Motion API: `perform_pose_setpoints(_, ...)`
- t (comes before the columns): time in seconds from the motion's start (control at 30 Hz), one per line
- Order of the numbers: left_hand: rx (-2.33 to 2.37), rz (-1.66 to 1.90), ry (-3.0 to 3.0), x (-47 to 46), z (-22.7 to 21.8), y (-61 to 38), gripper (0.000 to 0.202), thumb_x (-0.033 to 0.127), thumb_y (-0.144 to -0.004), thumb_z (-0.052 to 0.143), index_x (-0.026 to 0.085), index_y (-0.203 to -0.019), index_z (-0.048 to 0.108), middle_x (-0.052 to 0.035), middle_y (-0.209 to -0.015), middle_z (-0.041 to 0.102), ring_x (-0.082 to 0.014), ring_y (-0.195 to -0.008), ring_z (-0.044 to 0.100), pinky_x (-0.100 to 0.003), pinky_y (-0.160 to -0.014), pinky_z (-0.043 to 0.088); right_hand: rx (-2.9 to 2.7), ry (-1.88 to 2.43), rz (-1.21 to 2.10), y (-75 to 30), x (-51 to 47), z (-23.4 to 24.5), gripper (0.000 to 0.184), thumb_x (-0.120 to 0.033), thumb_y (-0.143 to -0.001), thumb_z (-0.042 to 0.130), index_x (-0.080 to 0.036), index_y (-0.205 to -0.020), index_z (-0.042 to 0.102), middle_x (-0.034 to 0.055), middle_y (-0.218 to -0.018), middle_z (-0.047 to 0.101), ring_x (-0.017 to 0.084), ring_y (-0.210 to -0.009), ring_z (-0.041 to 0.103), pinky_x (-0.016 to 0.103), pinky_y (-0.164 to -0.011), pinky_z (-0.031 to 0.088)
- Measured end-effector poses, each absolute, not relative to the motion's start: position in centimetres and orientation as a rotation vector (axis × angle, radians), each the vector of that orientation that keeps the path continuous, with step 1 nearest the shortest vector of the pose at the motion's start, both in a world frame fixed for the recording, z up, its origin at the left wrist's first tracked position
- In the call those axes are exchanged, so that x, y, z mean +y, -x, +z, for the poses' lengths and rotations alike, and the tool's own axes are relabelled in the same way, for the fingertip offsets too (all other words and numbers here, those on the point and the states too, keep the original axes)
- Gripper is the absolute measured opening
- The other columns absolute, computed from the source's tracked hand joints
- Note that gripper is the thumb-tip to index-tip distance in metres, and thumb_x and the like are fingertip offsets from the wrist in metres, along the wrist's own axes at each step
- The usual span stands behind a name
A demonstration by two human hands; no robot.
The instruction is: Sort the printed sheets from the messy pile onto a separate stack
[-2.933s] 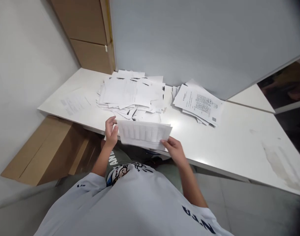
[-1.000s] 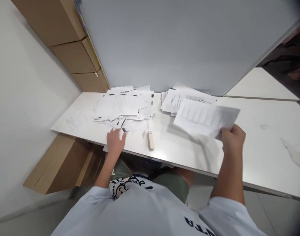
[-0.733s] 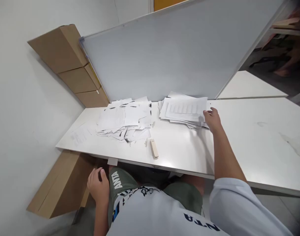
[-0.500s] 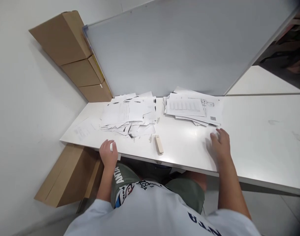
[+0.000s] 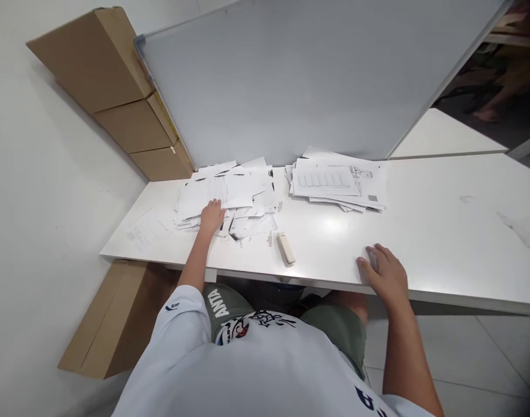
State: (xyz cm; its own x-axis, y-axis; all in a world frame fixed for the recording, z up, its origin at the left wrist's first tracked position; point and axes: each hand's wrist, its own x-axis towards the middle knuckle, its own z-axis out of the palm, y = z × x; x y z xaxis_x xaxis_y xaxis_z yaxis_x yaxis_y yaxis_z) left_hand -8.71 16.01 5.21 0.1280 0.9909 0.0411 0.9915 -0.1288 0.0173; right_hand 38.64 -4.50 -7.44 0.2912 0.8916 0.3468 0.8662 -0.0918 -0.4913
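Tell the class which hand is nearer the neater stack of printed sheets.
The right hand is nearer, in front of the neater stack of printed sheets, not touching it. The left hand lies farther off, on the messy pile of papers.

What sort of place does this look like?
Probably an office or workroom: a long white table with stacked printed papers, a whiteboard standing behind it, and cardboard boxes against the wall.
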Motion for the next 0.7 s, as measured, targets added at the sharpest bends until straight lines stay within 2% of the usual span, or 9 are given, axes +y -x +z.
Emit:
perform_pose_setpoints(0.13, -2.08, -0.2, 2.33, 15.0, 5.4, 9.6, 0.044, 0.036, -0.101, 0.031, 0.017, -0.134, 0.054, -0.0125, -0.146, 0.053, -0.0272, -0.136, 0.049, -0.037, -0.106, 0.043, -1.567, 1.929, 0.016, -38.8, -4.4, -7.5, 0.054, -0.054, -0.087, 0.043, -0.014, -0.117, 0.065, 0.0189, -0.131, 0.058, 0.035, -0.122, 0.054, 0.054, -0.104, 0.043)
perform_pose_setpoints(0.2, -2.096, -0.252, 2.309, 14.8, 5.7, 10.3, 0.041, 0.037, -0.102, 0.029, 0.021, -0.123, 0.06, -0.0102, -0.13, 0.065, -0.0255, -0.119, 0.061, -0.034, -0.094, 0.048, -1.583, 1.897, 0.006, -38.8, -4.5, -7.7, 0.053, -0.053, -0.087, 0.043, -0.015, -0.116, 0.065, 0.0189, -0.13, 0.058, 0.036, -0.121, 0.054, 0.054, -0.103, 0.044)
perform_pose_setpoints(0.27, -2.105, -0.291, 2.28, 14.6, 6.0, 10.9, 0.039, 0.036, -0.103, 0.028, 0.021, -0.112, 0.063, -0.0094, -0.111, 0.072, -0.0238, -0.101, 0.067, -0.031, -0.082, 0.049, -1.591, 1.873, 0.001, -38.8, -4.5, -7.8, 0.051, -0.052, -0.087, 0.043, -0.015, -0.114, 0.066, 0.0188, -0.13, 0.059, 0.036, -0.121, 0.054, 0.055, -0.102, 0.044)
perform_pose_setpoints(0.33, -2.098, -0.327, 2.243, 14.5, 6.2, 11.3, 0.037, 0.033, -0.102, 0.029, 0.02, -0.104, 0.064, -0.0102, -0.099, 0.072, -0.0231, -0.09, 0.067, -0.03, -0.074, 0.046, -1.586, 1.869, -0.003, -38.7, -4.5, -7.8, 0.05, -0.051, -0.087, 0.042, -0.016, -0.114, 0.066, 0.0184, -0.13, 0.058, 0.036, -0.121, 0.054, 0.056, -0.102, 0.044)
perform_pose_setpoints(0.53, -2.087, -0.452, 2.115, 14.0, 6.6, 12.0, 0.032, 0.026, -0.098, 0.034, 0.019, -0.095, 0.065, -0.0104, -0.086, 0.07, -0.0226, -0.078, 0.064, -0.03, -0.066, 0.04, -1.562, 1.861, -0.039, -38.2, -4.6, -7.5, 0.046, -0.048, -0.088, 0.043, -0.018, -0.113, 0.066, 0.017, -0.13, 0.059, 0.035, -0.121, 0.054, 0.056, -0.102, 0.044)
perform_pose_setpoints(0.7, -2.133, -0.628, 1.999, 12.8, 7.6, 12.9, 0.028, 0.025, -0.094, 0.039, 0.02, -0.101, 0.066, -0.009, -0.091, 0.072, -0.0234, -0.083, 0.064, -0.03, -0.068, 0.041, -1.575, 1.871, -0.043, -37.9, -4.8, -7.0, 0.045, -0.045, -0.089, 0.043, -0.016, -0.115, 0.065, 0.0178, -0.132, 0.057, 0.035, -0.124, 0.052, 0.054, -0.103, 0.043)
